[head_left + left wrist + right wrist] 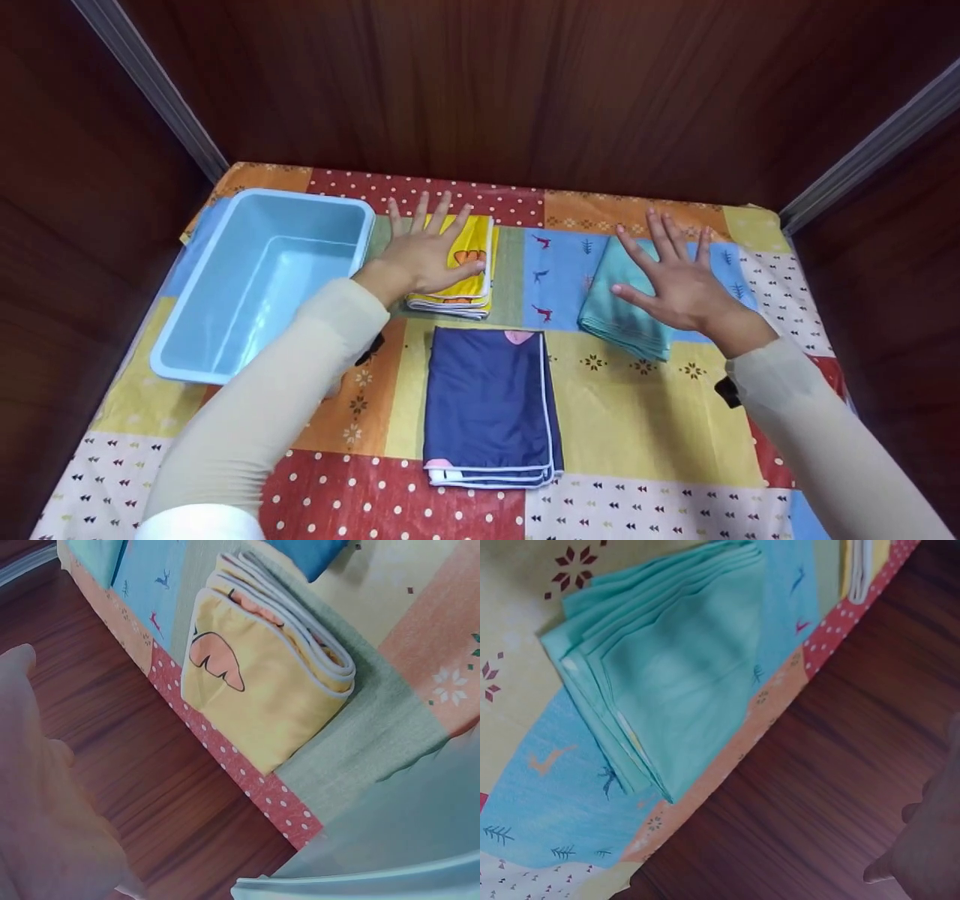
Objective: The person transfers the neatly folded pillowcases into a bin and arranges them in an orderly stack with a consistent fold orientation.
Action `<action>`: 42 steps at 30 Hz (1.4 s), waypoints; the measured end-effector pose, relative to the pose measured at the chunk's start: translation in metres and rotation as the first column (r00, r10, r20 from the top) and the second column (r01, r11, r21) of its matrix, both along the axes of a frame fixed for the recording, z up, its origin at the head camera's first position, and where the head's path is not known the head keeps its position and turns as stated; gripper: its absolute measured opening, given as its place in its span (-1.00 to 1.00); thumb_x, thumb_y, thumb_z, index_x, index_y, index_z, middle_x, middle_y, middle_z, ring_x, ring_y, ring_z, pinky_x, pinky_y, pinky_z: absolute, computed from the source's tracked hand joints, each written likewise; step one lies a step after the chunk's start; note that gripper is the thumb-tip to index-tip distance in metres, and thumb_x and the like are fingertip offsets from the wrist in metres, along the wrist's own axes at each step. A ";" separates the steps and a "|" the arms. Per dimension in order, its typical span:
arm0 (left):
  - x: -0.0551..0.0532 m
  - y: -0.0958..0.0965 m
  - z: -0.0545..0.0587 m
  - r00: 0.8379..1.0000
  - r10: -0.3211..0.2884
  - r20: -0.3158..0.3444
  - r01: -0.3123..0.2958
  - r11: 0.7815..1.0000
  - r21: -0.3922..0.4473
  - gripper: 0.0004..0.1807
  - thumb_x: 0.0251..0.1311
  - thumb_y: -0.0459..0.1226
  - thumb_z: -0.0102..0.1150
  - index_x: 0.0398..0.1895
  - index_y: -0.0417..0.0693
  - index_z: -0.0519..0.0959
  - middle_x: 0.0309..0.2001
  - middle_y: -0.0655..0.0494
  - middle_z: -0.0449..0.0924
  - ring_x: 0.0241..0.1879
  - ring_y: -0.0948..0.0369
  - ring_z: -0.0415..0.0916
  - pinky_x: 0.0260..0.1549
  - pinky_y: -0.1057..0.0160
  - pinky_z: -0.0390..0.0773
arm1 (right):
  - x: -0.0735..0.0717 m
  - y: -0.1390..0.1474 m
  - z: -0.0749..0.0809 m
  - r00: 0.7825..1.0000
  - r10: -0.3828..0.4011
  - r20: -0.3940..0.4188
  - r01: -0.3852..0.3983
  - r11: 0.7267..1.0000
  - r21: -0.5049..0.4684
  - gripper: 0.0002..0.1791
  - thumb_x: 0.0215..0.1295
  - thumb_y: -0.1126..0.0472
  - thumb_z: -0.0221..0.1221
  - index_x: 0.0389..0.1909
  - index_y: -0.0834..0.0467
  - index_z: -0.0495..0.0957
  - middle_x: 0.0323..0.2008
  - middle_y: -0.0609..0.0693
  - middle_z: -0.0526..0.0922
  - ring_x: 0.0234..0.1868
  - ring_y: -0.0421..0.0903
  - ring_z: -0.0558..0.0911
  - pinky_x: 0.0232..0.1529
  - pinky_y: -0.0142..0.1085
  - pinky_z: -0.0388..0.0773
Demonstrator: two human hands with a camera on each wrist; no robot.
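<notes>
My left hand (424, 259) is spread with straight fingers above a folded yellow cloth (471, 238) that bears an orange print. In the left wrist view the yellow cloth (255, 675) lies in stacked layers, with the hand (52, 795) off to its left. Fingers spread as well, my right hand (679, 289) hovers over a folded teal cloth (619, 300). The right wrist view shows that teal cloth (682, 667) whole, the hand (922, 840) at the lower right. Neither hand holds anything. Between them, nearer me, lies a folded navy cloth (487, 405) with white edging.
A light blue plastic basin (191, 300) stands at the left, its inside bare. Everything rests on a patchwork-patterned tablecloth (637, 420). Dark wood panels (480, 90) rise behind the table and on both sides.
</notes>
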State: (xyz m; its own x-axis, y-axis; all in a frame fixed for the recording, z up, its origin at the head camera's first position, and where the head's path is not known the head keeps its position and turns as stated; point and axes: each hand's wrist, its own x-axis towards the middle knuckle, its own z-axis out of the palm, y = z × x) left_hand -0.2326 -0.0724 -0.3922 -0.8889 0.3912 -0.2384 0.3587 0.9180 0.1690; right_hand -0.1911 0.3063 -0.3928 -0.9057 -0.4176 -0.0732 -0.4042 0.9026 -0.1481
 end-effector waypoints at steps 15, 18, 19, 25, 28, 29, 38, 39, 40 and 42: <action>0.043 -0.013 -0.006 0.994 -0.106 -0.001 0.106 0.994 -0.005 0.01 0.33 0.42 -0.31 0.66 0.20 -0.34 0.64 -0.02 -0.58 0.55 -0.18 -0.72 0.27 -0.46 -0.69 | 0.026 -0.002 -0.002 0.996 0.075 -0.048 -0.077 0.996 -0.035 -0.11 0.48 -0.32 -0.02 0.66 -0.12 -0.14 0.63 0.19 -0.43 0.60 0.21 -0.42 0.35 0.40 -0.65; 0.050 -0.016 -0.010 0.993 -0.116 -0.007 0.115 0.993 -0.011 0.02 0.32 0.43 -0.30 0.66 0.19 -0.32 0.64 -0.03 -0.54 0.55 -0.16 -0.71 0.29 -0.48 -0.64 | 0.032 -0.005 -0.003 0.996 0.079 -0.047 -0.082 0.995 -0.051 -0.11 0.47 -0.30 0.01 0.66 -0.10 -0.11 0.63 0.19 -0.41 0.60 0.23 -0.39 0.35 0.44 -0.57; 0.053 -0.017 -0.012 0.993 -0.120 -0.014 0.119 0.993 -0.010 0.02 0.32 0.43 -0.29 0.66 0.18 -0.31 0.65 -0.04 -0.52 0.56 -0.17 -0.70 0.29 -0.49 -0.61 | 0.034 -0.006 -0.004 0.996 0.080 -0.044 -0.083 0.995 -0.058 -0.11 0.47 -0.30 0.02 0.66 -0.10 -0.10 0.63 0.18 -0.41 0.60 0.23 -0.38 0.36 0.44 -0.55; 0.067 -0.026 -0.024 0.994 -0.109 -0.017 0.110 0.994 0.008 0.03 0.34 0.41 -0.26 0.67 0.14 -0.29 0.65 -0.05 -0.50 0.57 -0.18 -0.64 0.29 -0.52 -0.56 | 0.047 -0.012 -0.010 0.994 0.101 -0.052 -0.104 0.992 -0.075 -0.10 0.45 -0.29 0.06 0.65 -0.08 -0.06 0.64 0.17 -0.36 0.61 0.25 -0.33 0.39 0.35 -0.63; 0.075 -0.029 -0.031 0.996 -0.088 0.005 0.088 0.996 0.025 0.03 0.34 0.42 -0.28 0.67 0.13 -0.29 0.64 -0.06 -0.50 0.56 -0.20 -0.64 0.28 -0.51 -0.60 | 0.052 -0.014 -0.013 0.992 0.110 -0.064 -0.115 0.991 -0.075 -0.10 0.44 -0.28 0.08 0.65 -0.08 -0.04 0.64 0.18 -0.34 0.61 0.24 -0.32 0.40 0.31 -0.66; 0.078 -0.029 -0.033 0.997 -0.083 0.008 0.083 0.996 0.034 0.03 0.34 0.42 -0.28 0.67 0.11 -0.27 0.64 -0.07 -0.49 0.56 -0.21 -0.63 0.28 -0.51 -0.60 | 0.053 -0.014 -0.014 0.992 0.110 -0.063 -0.114 0.990 -0.077 -0.09 0.43 -0.27 0.09 0.65 -0.08 -0.04 0.64 0.17 -0.34 0.61 0.23 -0.33 0.40 0.31 -0.66; 0.103 -0.025 -0.054 0.999 -0.022 0.030 0.019 0.995 0.095 0.03 0.34 0.40 -0.24 0.67 0.05 -0.21 0.65 -0.09 -0.44 0.57 -0.25 -0.54 0.28 -0.55 -0.52 | 0.062 -0.022 -0.023 0.994 0.106 -0.017 -0.107 0.990 -0.090 -0.08 0.42 -0.28 0.10 0.66 -0.11 -0.08 0.64 0.15 -0.36 0.61 0.24 -0.33 0.40 0.34 -0.62; 0.105 -0.024 -0.056 0.999 -0.014 0.034 0.010 0.994 0.106 0.03 0.34 0.40 -0.22 0.67 0.05 -0.19 0.65 -0.09 -0.43 0.57 -0.24 -0.53 0.28 -0.55 -0.52 | 0.063 -0.023 -0.024 0.994 0.108 -0.010 -0.109 0.990 -0.093 -0.08 0.43 -0.28 0.09 0.66 -0.10 -0.08 0.64 0.15 -0.36 0.61 0.24 -0.33 0.40 0.35 -0.60; 0.107 -0.022 -0.059 0.999 -0.007 0.043 0.002 0.993 0.115 0.03 0.34 0.39 -0.21 0.67 0.06 -0.19 0.65 -0.07 -0.44 0.57 -0.23 -0.54 0.28 -0.54 -0.53 | 0.064 -0.025 -0.026 0.994 0.109 -0.001 -0.109 0.989 -0.097 -0.08 0.43 -0.28 0.09 0.66 -0.09 -0.07 0.64 0.15 -0.36 0.61 0.24 -0.33 0.41 0.36 -0.58; 0.111 -0.020 -0.063 0.999 0.002 0.047 -0.008 0.992 0.128 0.03 0.34 0.39 -0.19 0.67 0.07 -0.20 0.65 -0.06 -0.44 0.58 -0.22 -0.51 0.29 -0.54 -0.50 | 0.066 -0.028 -0.031 0.994 0.107 0.021 -0.104 0.989 -0.110 -0.08 0.43 -0.27 0.10 0.66 -0.07 -0.07 0.64 0.15 -0.37 0.61 0.25 -0.33 0.42 0.36 -0.54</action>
